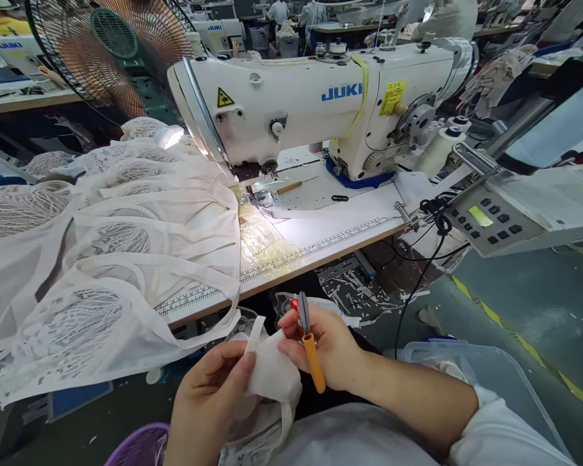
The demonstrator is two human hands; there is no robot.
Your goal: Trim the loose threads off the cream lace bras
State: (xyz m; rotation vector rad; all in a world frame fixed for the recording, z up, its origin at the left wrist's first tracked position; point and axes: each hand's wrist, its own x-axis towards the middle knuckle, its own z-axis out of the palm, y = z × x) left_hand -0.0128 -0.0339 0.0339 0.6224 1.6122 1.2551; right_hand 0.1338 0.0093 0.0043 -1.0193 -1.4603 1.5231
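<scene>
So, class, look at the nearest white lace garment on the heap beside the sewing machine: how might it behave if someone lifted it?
The garment would probably sag, since its thin fabric lies in soft folds. It looks light for its spread, with its openwork lace panel. Its looping straps might snag neighbouring garments, as they overlap closely.
</scene>
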